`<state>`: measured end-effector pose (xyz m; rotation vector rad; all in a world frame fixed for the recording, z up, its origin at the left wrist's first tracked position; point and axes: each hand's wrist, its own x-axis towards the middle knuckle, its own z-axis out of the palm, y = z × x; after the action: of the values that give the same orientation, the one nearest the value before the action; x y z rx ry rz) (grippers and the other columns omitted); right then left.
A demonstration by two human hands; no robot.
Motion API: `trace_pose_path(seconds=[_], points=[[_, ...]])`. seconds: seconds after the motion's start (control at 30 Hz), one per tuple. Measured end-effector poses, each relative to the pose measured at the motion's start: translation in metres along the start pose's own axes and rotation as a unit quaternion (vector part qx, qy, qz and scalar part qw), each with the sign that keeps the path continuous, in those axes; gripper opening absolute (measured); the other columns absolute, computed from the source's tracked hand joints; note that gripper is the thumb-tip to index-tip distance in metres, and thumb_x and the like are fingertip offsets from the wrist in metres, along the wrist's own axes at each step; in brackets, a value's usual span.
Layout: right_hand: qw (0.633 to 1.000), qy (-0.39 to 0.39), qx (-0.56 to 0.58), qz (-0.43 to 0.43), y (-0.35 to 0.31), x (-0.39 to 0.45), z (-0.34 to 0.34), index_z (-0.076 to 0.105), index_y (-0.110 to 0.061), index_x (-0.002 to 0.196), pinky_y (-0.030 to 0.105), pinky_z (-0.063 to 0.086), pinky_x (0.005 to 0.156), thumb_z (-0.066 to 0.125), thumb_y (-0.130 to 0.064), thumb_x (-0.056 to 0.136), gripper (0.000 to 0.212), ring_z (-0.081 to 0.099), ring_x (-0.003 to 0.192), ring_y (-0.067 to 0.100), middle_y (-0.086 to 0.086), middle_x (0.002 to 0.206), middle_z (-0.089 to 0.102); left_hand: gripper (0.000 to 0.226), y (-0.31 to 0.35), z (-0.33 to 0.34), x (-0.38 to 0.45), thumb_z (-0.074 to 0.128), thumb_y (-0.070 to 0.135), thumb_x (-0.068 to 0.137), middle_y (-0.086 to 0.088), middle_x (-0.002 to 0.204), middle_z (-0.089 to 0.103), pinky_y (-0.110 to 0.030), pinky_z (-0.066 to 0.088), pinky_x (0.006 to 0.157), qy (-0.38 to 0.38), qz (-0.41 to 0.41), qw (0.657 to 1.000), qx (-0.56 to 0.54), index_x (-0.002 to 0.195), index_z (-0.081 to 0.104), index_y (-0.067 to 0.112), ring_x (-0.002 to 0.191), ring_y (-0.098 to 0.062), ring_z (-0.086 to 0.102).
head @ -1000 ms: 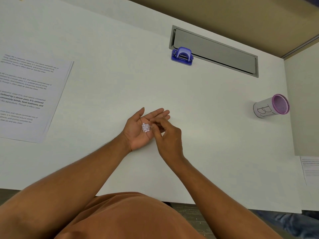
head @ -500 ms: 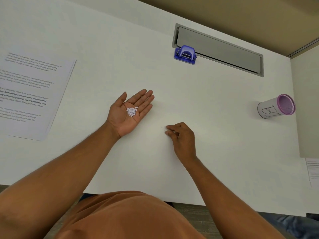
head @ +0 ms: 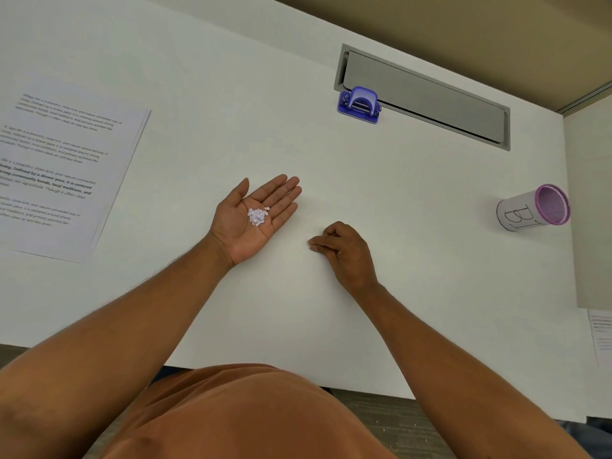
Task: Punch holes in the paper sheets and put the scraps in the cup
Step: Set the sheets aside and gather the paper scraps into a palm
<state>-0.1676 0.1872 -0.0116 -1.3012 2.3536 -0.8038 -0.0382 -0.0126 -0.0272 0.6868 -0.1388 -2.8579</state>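
Note:
My left hand [head: 255,217] lies palm up on the white table [head: 414,276], fingers flat, with a small heap of white paper scraps [head: 257,216] in the palm. To its right my right hand [head: 344,250] rests palm down, fingertips pinched together against the table; whether a scrap sits under them I cannot tell. A blue hole punch [head: 359,105] stands at the far middle. The cup [head: 533,208], white with a pink mesh rim, is at the right. Printed paper sheets [head: 63,173] lie stacked at the left.
A grey cable hatch [head: 427,94] is set into the table behind the punch. Another printed sheet [head: 601,336] shows at the right edge beside a beige partition [head: 592,210]. The table's near edge runs just above my orange shirt.
My right hand left the left palm and dropped onto the table to the right. The left hand, still holding the scraps, moved left and away from me.

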Motion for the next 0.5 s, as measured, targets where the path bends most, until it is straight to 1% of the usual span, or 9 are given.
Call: trace_pose_path(seconds=[0.07, 0.1, 0.17, 0.23, 0.33, 0.37, 0.43, 0.5], points=[[0.999, 0.011, -0.035, -0.027, 0.002, -0.001, 0.001, 0.083, -0.008, 0.096, 0.031, 0.051, 0.075, 0.08, -0.009, 0.09, 0.006, 0.063, 0.082, 0.027, 0.008, 0.087, 0.066, 0.062, 0.0, 0.0, -0.001, 0.031, 0.043, 0.115, -0.021, 0.161, 0.051, -0.048, 0.038, 0.123, 0.001, 0.001, 1.0, -0.003, 0.152, 0.05, -0.003, 0.149, -0.036, 0.05], [0.998, 0.016, -0.055, -0.042, 0.004, -0.002, 0.002, 0.082, -0.008, 0.095, 0.035, 0.051, 0.073, 0.079, -0.009, 0.091, 0.005, 0.063, 0.082, 0.029, 0.007, 0.088, 0.067, 0.062, 0.0, -0.001, -0.001, 0.031, 0.043, 0.115, -0.021, 0.161, 0.051, -0.048, 0.038, 0.124, 0.001, 0.002, 1.0, -0.004, 0.152, 0.05, -0.003, 0.15, -0.036, 0.05], [0.994, 0.016, -0.089, -0.067, 0.006, -0.002, 0.004, 0.079, -0.009, 0.094, 0.038, 0.051, 0.07, 0.076, -0.008, 0.093, 0.003, 0.06, 0.08, 0.028, 0.005, 0.089, 0.067, 0.062, -0.002, -0.001, -0.003, 0.031, 0.042, 0.115, -0.022, 0.161, 0.05, -0.048, 0.036, 0.125, 0.0, 0.004, 1.0, -0.008, 0.152, 0.05, -0.003, 0.15, -0.036, 0.049], [0.989, 0.008, -0.116, -0.086, 0.005, 0.0, 0.007, 0.073, -0.009, 0.091, 0.042, 0.05, 0.068, 0.071, -0.006, 0.096, 0.006, 0.056, 0.078, 0.026, 0.003, 0.089, 0.065, 0.061, -0.004, -0.002, -0.003, 0.031, 0.042, 0.115, -0.022, 0.161, 0.051, -0.048, 0.036, 0.125, -0.001, 0.007, 1.0, -0.011, 0.153, 0.05, -0.002, 0.15, -0.036, 0.049], [0.986, -0.02, -0.144, -0.084, 0.002, 0.006, 0.009, 0.065, -0.009, 0.09, 0.046, 0.05, 0.068, 0.064, -0.002, 0.098, 0.011, 0.055, 0.08, 0.026, 0.005, 0.091, 0.061, 0.061, -0.008, -0.003, -0.002, 0.031, 0.042, 0.115, -0.022, 0.16, 0.052, -0.048, 0.036, 0.124, -0.005, 0.011, 1.0, -0.016, 0.154, 0.049, -0.002, 0.15, -0.036, 0.049], [0.987, -0.031, -0.14, -0.072, 0.0, 0.009, 0.007, 0.063, -0.009, 0.089, 0.048, 0.05, 0.068, 0.06, 0.001, 0.098, 0.013, 0.054, 0.081, 0.026, 0.006, 0.091, 0.06, 0.061, -0.009, -0.003, -0.002, 0.031, 0.042, 0.115, -0.022, 0.16, 0.052, -0.048, 0.037, 0.124, -0.007, 0.012, 1.0, -0.017, 0.154, 0.049, -0.002, 0.15, -0.036, 0.05], [0.995, -0.054, -0.076, -0.03, -0.008, 0.016, 0.0, 0.057, -0.009, 0.088, 0.047, 0.049, 0.073, 0.05, 0.006, 0.097, 0.019, 0.053, 0.082, 0.026, 0.007, 0.092, 0.057, 0.061, -0.012, -0.002, 0.0, 0.031, 0.042, 0.114, -0.022, 0.16, 0.052, -0.048, 0.039, 0.123, -0.012, 0.013, 1.0, -0.02, 0.153, 0.049, -0.002, 0.149, -0.036, 0.051], [0.999, -0.05, 0.014, 0.01, -0.023, 0.026, -0.011, 0.055, -0.009, 0.089, 0.039, 0.05, 0.076, 0.046, 0.002, 0.1, 0.018, 0.054, 0.083, 0.022, 0.004, 0.092, 0.058, 0.061, -0.015, 0.0, 0.002, 0.032, 0.042, 0.114, -0.022, 0.159, 0.053, -0.048, 0.042, 0.121, -0.02, 0.013, 0.999, -0.027, 0.152, 0.051, -0.002, 0.147, -0.037, 0.052]])
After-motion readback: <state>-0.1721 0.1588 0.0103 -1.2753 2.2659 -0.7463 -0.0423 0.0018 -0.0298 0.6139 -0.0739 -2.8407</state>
